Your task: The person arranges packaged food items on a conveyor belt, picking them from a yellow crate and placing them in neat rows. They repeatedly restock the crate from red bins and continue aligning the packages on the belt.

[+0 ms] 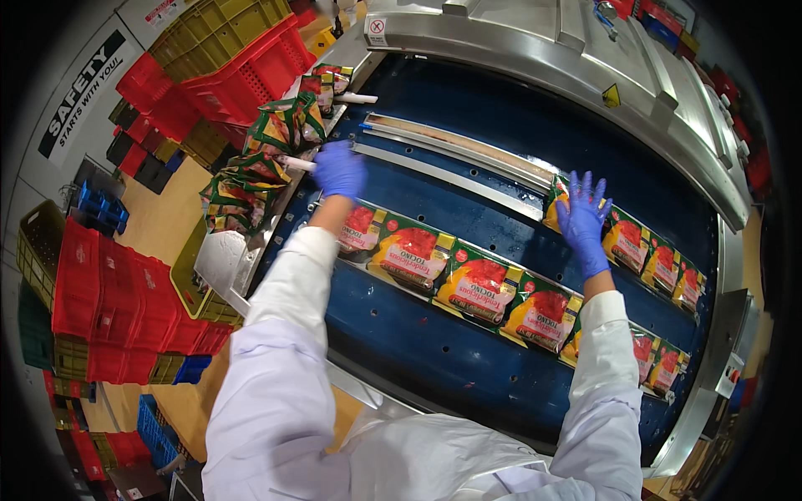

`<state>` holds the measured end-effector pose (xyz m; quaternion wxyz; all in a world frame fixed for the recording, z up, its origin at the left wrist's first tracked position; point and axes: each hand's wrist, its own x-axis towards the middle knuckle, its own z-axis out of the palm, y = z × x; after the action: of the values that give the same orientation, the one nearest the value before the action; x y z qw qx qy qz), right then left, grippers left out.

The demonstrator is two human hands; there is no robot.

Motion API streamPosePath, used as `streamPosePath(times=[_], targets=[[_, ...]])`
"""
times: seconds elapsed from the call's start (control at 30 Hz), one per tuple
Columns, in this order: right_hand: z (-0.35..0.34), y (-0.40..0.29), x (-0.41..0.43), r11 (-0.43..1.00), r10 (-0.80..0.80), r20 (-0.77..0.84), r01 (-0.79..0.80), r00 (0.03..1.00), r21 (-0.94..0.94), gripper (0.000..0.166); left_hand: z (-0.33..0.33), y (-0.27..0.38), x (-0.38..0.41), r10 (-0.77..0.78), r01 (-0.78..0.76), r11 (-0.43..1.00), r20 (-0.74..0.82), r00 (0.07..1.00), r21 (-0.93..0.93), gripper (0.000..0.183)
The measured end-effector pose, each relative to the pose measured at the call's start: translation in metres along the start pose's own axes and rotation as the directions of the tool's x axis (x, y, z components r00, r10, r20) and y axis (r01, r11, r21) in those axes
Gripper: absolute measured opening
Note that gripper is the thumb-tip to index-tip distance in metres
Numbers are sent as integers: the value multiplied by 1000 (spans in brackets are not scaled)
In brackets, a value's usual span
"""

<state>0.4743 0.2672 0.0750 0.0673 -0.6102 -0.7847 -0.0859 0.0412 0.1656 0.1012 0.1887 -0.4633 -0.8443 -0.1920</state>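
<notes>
My right hand, in a blue glove, lies with spread fingers on a printed food pouch at the left end of the far row. More pouches continue that row to the right. My left hand, gloved too and blurred, is over the left edge of the dark blue belt, beside a white rod. Whether it grips anything is unclear. Crumpled, filled pouches are heaped just left of it. A near row of flat pouches crosses the belt, partly hidden by my right forearm.
A long metal bar spans the belt left of the far row. Behind it curves the machine's steel hood. Stacked red crates and an olive crate stand at the left. A control box sits at the right.
</notes>
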Motion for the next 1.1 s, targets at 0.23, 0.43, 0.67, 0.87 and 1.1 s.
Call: streamPosePath(times=[0.23,0.43,0.67,0.87,1.1], targets=[[-44,-92,-46,990,-15,13,13,1000,142,71,-37,-165,48,-281,302,833,-115,953,463,41],[-60,-200,-50,973,23,95,-44,995,227,71,-36,-194,85,-132,66,961,237,962,270,28],[-86,-298,-36,604,-240,107,62,965,794,67,-129,-160,126,473,-398,877,332,816,-270,19],[-90,-318,4,-158,-282,170,-221,944,962,69,-116,-88,131,723,-540,455,-61,689,-708,14],[-9,-281,16,8,-105,273,-274,956,962,36,48,-55,64,494,281,108,297,817,-954,13]])
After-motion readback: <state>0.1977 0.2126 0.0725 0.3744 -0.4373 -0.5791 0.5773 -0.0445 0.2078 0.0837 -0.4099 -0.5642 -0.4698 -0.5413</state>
